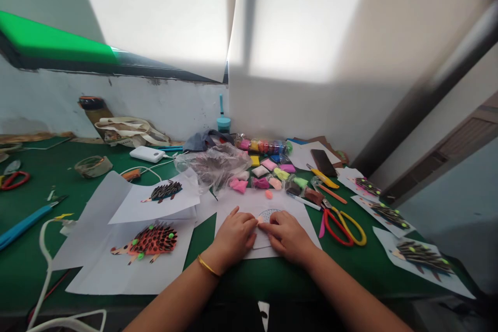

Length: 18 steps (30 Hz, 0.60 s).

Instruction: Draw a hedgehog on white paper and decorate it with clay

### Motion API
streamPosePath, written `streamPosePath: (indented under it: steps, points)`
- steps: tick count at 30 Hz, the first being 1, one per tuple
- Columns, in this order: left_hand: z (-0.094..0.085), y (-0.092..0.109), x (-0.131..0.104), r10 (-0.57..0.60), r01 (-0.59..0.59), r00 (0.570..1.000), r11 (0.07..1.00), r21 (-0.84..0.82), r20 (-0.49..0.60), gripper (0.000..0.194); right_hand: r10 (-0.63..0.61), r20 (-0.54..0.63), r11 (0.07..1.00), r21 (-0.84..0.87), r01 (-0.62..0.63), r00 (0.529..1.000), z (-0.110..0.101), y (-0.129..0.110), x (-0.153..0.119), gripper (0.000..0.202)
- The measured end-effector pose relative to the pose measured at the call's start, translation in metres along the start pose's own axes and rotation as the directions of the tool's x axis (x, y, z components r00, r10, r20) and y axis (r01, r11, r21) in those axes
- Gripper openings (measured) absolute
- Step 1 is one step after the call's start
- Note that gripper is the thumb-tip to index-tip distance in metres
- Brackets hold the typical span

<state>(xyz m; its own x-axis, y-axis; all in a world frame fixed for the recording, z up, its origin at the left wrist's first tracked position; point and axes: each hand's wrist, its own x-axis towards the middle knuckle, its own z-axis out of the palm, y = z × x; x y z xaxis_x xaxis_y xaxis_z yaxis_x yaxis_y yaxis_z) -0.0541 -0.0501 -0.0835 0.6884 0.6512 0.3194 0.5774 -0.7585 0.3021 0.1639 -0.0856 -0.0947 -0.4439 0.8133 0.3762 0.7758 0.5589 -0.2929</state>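
Note:
Both hands meet over a white sheet [229, 207] on the green table. My left hand [236, 233], with a yellow bangle at the wrist, has its fingertips at the left end of a patterned grey-blue shape [269, 213]. My right hand [288, 236] rests over the shape's lower right part, its index finger bent toward a small peach-coloured patch [261, 220] between the hands. Whether the fingers pinch this patch or press on it is hard to tell. Just beyond the hands lies a small orange clay lump [268, 194].
Packets of coloured clay [260, 171] and a crumpled plastic bag [213, 163] lie beyond the sheet. Scissors [339, 225], a cutter [324, 177] and a phone [323, 162] are at right. Hedgehog pictures lie left [150, 243] and right [424, 257]; a white cable [46, 264] runs at far left.

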Motion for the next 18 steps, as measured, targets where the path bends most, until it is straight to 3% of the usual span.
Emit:
streamPosePath:
  steps: [9, 18]
  points:
    - [0.0001, 0.0023, 0.0004, 0.001, -0.001, 1.000, 1.000, 0.014, -0.002, 0.033, 0.049, -0.039, 0.996, 0.079, -0.046, 0.998, 0.0002, 0.0054, -0.0018, 0.045]
    - [0.0006, 0.0034, 0.0000, 0.001, -0.001, 1.000, 1.000, 0.027, 0.014, 0.040, 0.056, -0.075, 0.992, 0.113, -0.047, 0.996, 0.0033, 0.0087, -0.0031, 0.031]
